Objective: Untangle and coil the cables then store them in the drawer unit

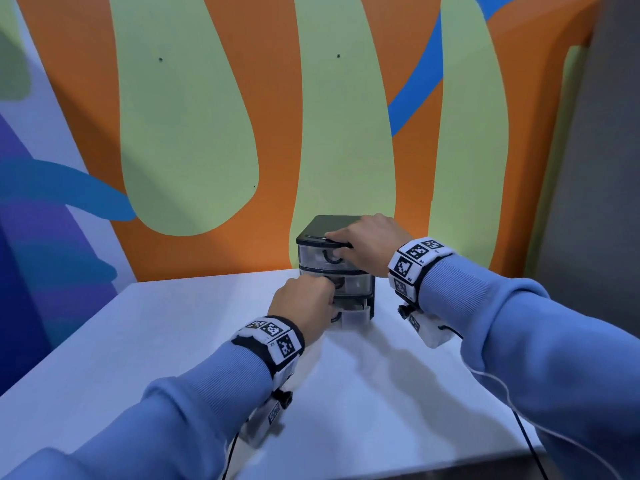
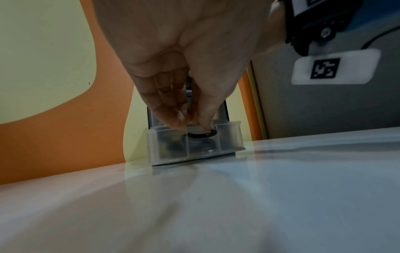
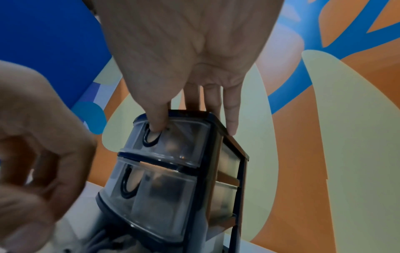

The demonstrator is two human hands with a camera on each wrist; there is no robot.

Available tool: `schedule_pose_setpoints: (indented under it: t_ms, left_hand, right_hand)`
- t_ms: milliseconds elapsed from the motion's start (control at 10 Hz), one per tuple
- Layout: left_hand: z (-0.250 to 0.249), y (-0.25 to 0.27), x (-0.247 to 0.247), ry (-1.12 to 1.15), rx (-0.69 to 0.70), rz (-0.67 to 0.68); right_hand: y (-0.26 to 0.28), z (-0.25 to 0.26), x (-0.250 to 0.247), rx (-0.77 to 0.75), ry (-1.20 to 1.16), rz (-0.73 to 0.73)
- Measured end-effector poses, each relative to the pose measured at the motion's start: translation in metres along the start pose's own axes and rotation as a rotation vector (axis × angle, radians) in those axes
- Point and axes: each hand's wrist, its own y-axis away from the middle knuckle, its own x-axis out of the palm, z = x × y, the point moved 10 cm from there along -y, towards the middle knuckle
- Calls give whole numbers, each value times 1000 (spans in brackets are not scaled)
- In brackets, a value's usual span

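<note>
White table (image 1: 173, 358) out front, the three-drawer unit (image 1: 360, 285) at its far edge against the wall. Right hand (image 1: 367, 244) drapes flat over the top, thumb on the top drawer's front, steadying. Left hand (image 1: 304, 303), the nearer one, pinches the part-open bottom drawer's (image 2: 194, 145) black ring handle (image 2: 202, 134); the drawer slides straight toward the person. Dark cable coils show dimly inside.

Blue ribbed sleeves (image 1: 519, 327), tagged wristbands (image 1: 417, 259)

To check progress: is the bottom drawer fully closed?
No, the bottom drawer juts out from the drawer unit.
</note>
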Motion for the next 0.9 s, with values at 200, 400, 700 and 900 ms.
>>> schedule_pose_setpoints:
  t_ms: [200,400,700,900]
  left_hand:
    - [6,-4,9,75,-176,-6]
    - [8,-6,21,140,-184,71]
    - [15,28,-1,54,-123,65]
    - [66,83,-50,81,-148,-103]
  right_hand:
    - [1,1,-6,0,-78,-13]
    - [-1,0,-4,14,-102,-18]
    - [13,2,-1,31,-173,55]
    - [41,-30,-35,96,-254,-66]
